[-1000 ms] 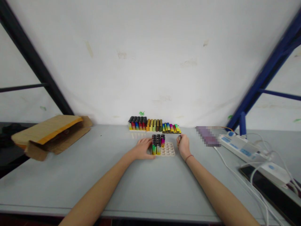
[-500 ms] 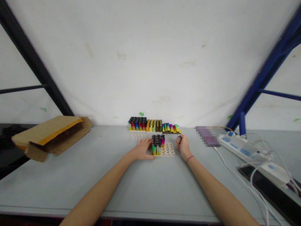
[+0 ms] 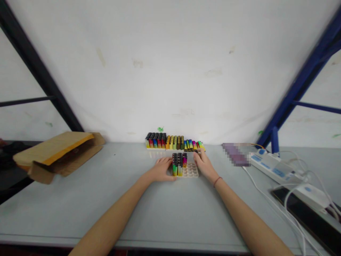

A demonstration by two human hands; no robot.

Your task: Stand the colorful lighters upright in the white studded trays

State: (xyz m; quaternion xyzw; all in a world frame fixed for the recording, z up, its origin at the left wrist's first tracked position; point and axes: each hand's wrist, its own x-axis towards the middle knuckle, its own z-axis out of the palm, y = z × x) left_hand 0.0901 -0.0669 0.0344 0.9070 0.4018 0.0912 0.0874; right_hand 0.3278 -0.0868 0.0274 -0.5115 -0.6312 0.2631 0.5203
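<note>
A pale tray (image 3: 190,173) with round holes stands in front of me. Several lighters (image 3: 177,168) with black tops stand upright in its left part. My left hand (image 3: 161,169) grips the tray's left side, thumb along the front edge and fingers behind. My right hand (image 3: 204,163) is at the tray's back right corner, its fingers bent round a dark-ended lighter (image 3: 195,151) that is mostly hidden. Just beyond its fingertips, several colourful lighters (image 3: 190,144) lie side by side.
Along the wall stand full sets of lighters with black tops (image 3: 156,140) and yellow ones (image 3: 174,142). An open cardboard box (image 3: 61,153) lies on the left. At right are a power strip (image 3: 282,174), white cables, a dark phone (image 3: 301,213) and a blurred purple object (image 3: 236,154).
My right hand has moved left and slightly away from me, from beside the tray to its back right corner, its fingers less curled. My left hand stays put.
</note>
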